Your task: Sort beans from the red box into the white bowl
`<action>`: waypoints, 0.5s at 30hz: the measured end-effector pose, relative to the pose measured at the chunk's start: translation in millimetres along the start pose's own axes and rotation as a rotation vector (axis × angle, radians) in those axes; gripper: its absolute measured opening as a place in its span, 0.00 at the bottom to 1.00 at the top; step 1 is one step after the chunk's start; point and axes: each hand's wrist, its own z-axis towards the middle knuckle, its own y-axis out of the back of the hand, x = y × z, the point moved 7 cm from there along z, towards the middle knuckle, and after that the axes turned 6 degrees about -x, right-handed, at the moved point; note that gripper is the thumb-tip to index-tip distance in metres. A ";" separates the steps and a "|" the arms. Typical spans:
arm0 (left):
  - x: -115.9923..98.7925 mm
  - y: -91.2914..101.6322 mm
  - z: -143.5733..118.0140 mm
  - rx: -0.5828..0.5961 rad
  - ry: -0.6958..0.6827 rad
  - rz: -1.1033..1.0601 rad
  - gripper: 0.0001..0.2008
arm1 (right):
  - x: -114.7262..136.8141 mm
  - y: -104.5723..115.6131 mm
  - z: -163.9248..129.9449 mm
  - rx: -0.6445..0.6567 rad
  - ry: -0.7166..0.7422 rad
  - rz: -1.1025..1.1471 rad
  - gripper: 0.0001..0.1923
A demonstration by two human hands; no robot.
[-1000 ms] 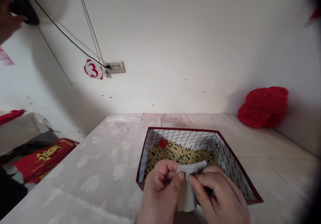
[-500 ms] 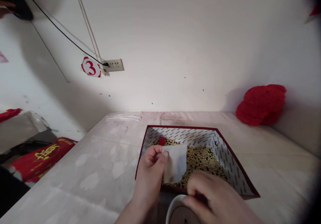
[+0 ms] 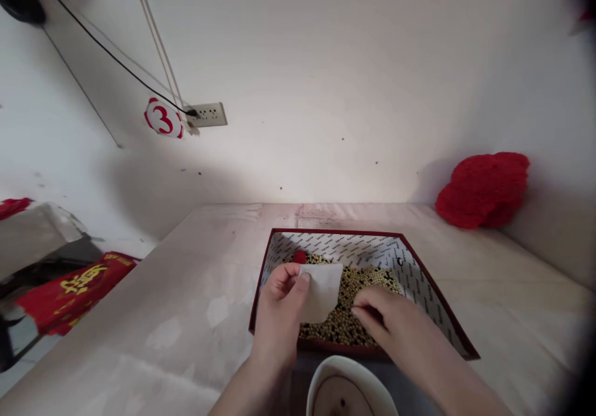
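A dark red box (image 3: pixel 261 279) with a patterned white lining sits on the table and holds a heap of small yellow and dark beads (image 3: pixel 347 329). A small red ball (image 3: pixel 300 257) lies at the heap's far left. My left hand (image 3: pixel 279 313) pinches a small white pouch (image 3: pixel 321 290) by its top left corner, above the beads. My right hand (image 3: pixel 395 329) reaches into the box, fingertips down on the beads just right of the pouch. What it pinches, if anything, is hidden.
A white bowl (image 3: pixel 349 388) stands at the near edge, in front of the box. A red fluffy bundle (image 3: pixel 484 189) rests against the wall at the back right. A wall socket (image 3: pixel 207 115) and a round "3" sign (image 3: pixel 162 119) hang at left. Red packaging (image 3: pixel 74 282) lies beyond the table's left edge.
My right hand let go of the pouch, drew back, then reached into the beads. My left hand lifted the pouch over the box. The white bowl came into view.
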 end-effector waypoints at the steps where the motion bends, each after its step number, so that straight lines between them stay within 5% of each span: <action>1: -0.4 0.2 0.0 -0.006 -0.008 -0.002 0.10 | -7.3 -7.6 6.1 0.064 -0.006 -0.050 0.08; 8: -0.6 3.1 1.8 -0.042 -0.018 0.000 0.10 | -23.9 -49.3 36.9 0.337 -0.011 -0.188 0.03; 15: 1.3 -0.5 1.3 -0.026 0.004 -0.040 0.10 | -34.0 -84.9 32.2 0.492 -0.025 -0.228 0.13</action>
